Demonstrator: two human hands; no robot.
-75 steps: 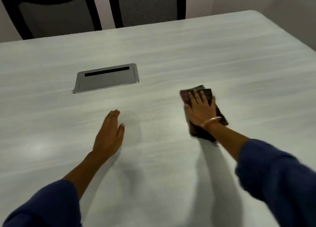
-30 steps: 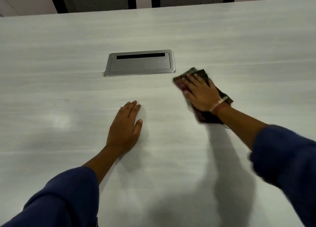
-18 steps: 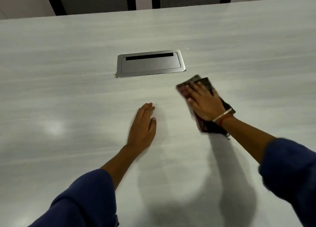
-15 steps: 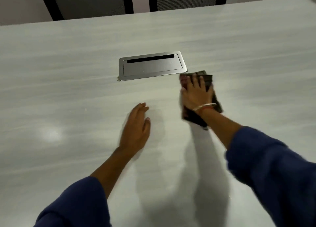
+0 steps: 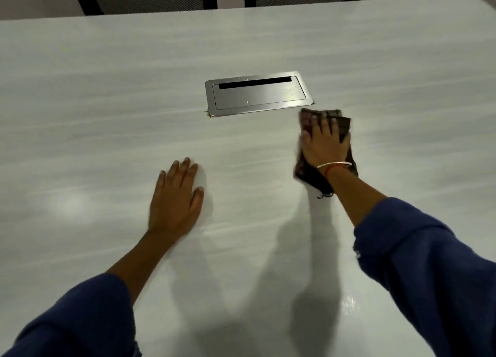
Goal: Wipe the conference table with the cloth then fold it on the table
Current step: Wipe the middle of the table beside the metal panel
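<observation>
Wiping step: right hand (image 5: 323,147), fingers spread, presses the dark cloth (image 5: 343,124) flat beside the metal cable hatch (image 5: 257,93), left hand (image 5: 174,198) open-palmed on the conference table (image 5: 107,88); next, sweep unwiped areas

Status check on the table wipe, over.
Right hand flat, pressing cloth on conference table. Left hand open, flat on tabletop. Cloth not yet folded. Metal cable hatch just ahead of cloth.

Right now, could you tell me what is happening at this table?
A person is wiping the conference table with a dark cloth, pressed flat under the right hand just right of the metal cable hatch. The left hand lies open, palm down, on the table. No folding has begun.
</observation>
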